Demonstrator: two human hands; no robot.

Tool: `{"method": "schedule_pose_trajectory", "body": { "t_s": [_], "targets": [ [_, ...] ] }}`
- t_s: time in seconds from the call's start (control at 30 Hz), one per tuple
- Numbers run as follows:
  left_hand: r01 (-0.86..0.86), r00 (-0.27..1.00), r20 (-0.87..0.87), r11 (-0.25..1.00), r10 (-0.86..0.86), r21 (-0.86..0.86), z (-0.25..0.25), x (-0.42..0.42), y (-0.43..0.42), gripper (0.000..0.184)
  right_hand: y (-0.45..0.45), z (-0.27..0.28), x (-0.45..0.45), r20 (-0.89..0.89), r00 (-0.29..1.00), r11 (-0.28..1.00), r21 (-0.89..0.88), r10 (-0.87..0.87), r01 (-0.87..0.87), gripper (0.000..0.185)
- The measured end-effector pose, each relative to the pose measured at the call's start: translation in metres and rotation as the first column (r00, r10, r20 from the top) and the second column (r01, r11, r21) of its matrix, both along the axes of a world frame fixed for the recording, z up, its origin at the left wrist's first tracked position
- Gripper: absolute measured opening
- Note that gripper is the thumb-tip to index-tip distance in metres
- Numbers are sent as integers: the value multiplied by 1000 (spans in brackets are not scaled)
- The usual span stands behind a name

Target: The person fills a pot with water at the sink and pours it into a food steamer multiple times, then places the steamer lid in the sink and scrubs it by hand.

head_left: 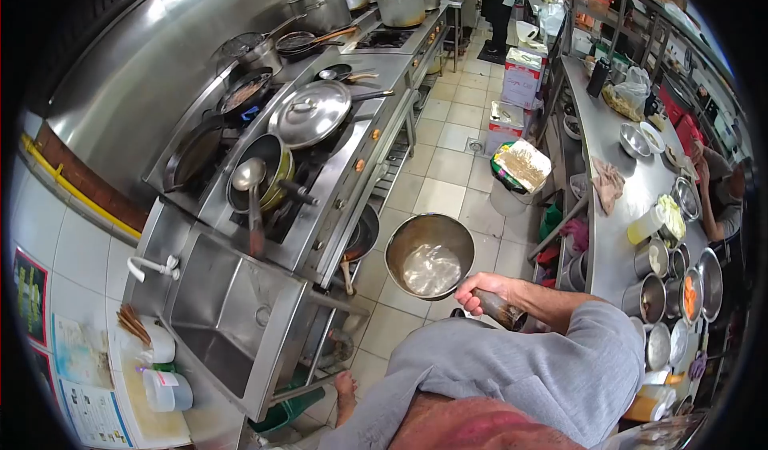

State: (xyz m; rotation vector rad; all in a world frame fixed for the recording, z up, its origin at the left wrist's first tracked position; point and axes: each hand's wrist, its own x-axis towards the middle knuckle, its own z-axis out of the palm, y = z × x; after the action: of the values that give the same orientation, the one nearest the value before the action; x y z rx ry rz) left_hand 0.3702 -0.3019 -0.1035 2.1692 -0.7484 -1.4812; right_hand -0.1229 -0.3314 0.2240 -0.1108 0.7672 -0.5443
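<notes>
My right hand (480, 292) is wrapped around the thick dark handle of a deep metal pan (400, 250). The pan hangs over the tiled floor in front of me, mouth up. Its bottom is bright and shiny; whether that is liquid or bare metal I cannot tell. Low at my left side, near the sink's front leg, part of my left hand (346, 386) shows below the grey sleeve. Its fingers are too small and partly hidden to read.
A steel sink (216, 322) is at the left, beside a stove (352, 146) bearing pans and a ladle (250, 176). Cartons (522, 78) and a bucket (512, 202) stand along the aisle. On the right, a steel counter (612, 234) carries bowls. Co-workers stand ahead and at right.
</notes>
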Motion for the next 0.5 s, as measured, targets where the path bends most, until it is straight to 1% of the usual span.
{"method": "schedule_pose_trajectory", "body": {
  "t_s": [0.03,0.07,0.13,0.17,0.2,0.23,0.3,0.33,0.4,0.43,0.47,0.5],
  "targets": [
    [-150,988,-17,989,151,16,-2,-20,-8,19,-3,1,-19,-17,1000,1000,-11,-24,24,20],
    [-150,988,-18,988,151,23,-3,-35,-14,19,-7,0,-37,-19,1000,1000,-3,-24,24,20],
    [105,993,-56,994,-104,17,-1,-71,-32,21,-17,-2,-73,24,992,992,23,-127,127,18],
    [98,993,-62,995,-96,22,5,-93,-38,21,-22,-2,-90,1,989,989,13,-147,147,18],
    [164,985,-62,986,-161,35,-5,-105,-43,18,-27,-3,-105,-3,990,990,20,-138,138,18],
    [267,963,-45,963,-265,42,-15,-118,-46,17,-33,-4,-121,6,982,982,28,-188,188,18],
    [476,878,38,879,-477,31,-50,-137,-57,17,-47,-4,-149,22,965,965,35,-260,259,20],
    [517,852,75,855,-519,42,-59,-148,-67,18,-54,-4,-162,18,970,969,42,-243,242,20],
    [451,884,96,888,-458,87,-56,-168,-84,21,-71,-7,-188,10,941,941,21,-338,338,21],
    [399,902,123,909,-413,123,-56,-181,-102,24,-80,-10,-201,12,935,935,10,-355,355,22],
    [462,870,81,861,-486,212,-59,-189,-127,25,-90,-10,-213,2,947,947,8,-320,320,22],
    [510,842,83,836,-533,201,-60,-198,-148,27,-101,-9,-225,-5,937,937,-16,-349,349,22]
  ]
}}
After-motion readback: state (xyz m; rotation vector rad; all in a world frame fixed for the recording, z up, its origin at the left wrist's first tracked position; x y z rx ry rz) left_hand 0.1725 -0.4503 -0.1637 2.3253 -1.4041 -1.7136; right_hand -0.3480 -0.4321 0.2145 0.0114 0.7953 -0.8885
